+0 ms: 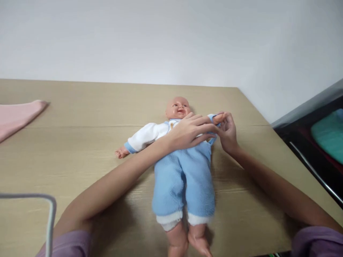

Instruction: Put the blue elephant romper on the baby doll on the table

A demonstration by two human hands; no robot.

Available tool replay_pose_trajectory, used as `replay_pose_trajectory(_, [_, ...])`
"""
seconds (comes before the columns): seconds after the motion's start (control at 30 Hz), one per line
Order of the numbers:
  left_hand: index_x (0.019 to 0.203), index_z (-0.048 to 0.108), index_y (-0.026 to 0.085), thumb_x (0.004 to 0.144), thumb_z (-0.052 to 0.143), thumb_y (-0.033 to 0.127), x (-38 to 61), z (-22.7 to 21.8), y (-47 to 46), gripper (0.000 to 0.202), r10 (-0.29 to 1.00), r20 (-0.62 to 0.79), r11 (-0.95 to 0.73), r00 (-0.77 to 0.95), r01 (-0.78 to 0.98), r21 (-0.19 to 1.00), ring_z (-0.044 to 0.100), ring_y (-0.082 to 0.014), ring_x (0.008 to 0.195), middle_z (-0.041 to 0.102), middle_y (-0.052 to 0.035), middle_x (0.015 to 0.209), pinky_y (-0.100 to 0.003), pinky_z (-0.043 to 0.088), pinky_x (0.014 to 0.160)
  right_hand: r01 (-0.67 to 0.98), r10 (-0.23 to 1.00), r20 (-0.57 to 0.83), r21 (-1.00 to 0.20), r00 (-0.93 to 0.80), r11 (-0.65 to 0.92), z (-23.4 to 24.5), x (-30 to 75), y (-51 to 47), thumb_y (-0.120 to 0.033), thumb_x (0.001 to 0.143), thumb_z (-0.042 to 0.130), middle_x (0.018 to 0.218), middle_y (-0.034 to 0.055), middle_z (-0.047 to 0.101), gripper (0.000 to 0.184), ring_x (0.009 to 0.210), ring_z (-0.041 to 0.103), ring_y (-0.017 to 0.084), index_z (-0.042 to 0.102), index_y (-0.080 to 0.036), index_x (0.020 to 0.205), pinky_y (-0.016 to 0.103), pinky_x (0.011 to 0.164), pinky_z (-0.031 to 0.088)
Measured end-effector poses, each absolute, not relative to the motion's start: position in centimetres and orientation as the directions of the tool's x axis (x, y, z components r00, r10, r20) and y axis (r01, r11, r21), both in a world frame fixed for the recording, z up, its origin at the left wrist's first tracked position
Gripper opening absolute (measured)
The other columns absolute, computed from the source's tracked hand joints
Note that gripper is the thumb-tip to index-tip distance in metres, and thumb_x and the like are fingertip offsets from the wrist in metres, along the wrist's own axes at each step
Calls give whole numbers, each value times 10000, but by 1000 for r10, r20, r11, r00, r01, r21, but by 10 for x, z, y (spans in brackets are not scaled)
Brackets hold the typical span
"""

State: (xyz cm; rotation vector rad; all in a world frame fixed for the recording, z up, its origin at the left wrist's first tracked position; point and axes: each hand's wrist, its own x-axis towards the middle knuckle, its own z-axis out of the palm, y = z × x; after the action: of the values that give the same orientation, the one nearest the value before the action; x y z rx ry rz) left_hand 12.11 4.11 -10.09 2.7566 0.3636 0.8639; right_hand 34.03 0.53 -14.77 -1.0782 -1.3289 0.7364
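A baby doll lies on its back, head toward the wall, in a white top with blue cuffs and light blue overalls. My left hand reaches across its chest, fingertips closed at the sleeve of the arm on the right. At that same arm, my right hand is closed around the doll's hand and cuff; its fingers partly hide the grip. The doll's other arm stretches out to the left, its sleeve down to the wrist. Both its feet are bare.
The wooden table has a seam across it and meets a pale wall behind. Pink cloth lies at the far left. A thin grey bent cable or rod stands at the lower left. Beyond the right edge is a dark object with a teal patch.
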Motion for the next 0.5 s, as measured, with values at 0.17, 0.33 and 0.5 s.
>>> replay_pose_trajectory(0.17, [1157,745,259,1144,572,449,120,-95,38,257,360,602,-882,713,50,469,709,-277,1098,782,-110,1161,-451,460,1025,364,891,445,-819,-87,444,-170,339,-23,-427,884,837,1176,67,682,254,1155,641,354,716,-340,1090,537,1091,542])
replay_pose_trajectory(0.33, [1023,684,213,1070,676,518,126,-104,48,309,588,544,-662,599,-30,749,698,-243,940,762,-83,1015,-382,513,852,310,921,367,-867,-132,390,-164,341,-34,-566,967,683,1151,96,663,267,1212,623,387,742,-315,1038,562,1138,526])
replay_pose_trajectory(0.5, [888,582,227,1071,647,560,130,-118,53,386,674,464,-657,575,178,733,636,-230,840,704,-54,881,-377,448,773,-63,976,210,-975,49,213,-155,323,-29,-561,993,691,869,17,519,351,841,558,241,564,-280,828,391,849,569])
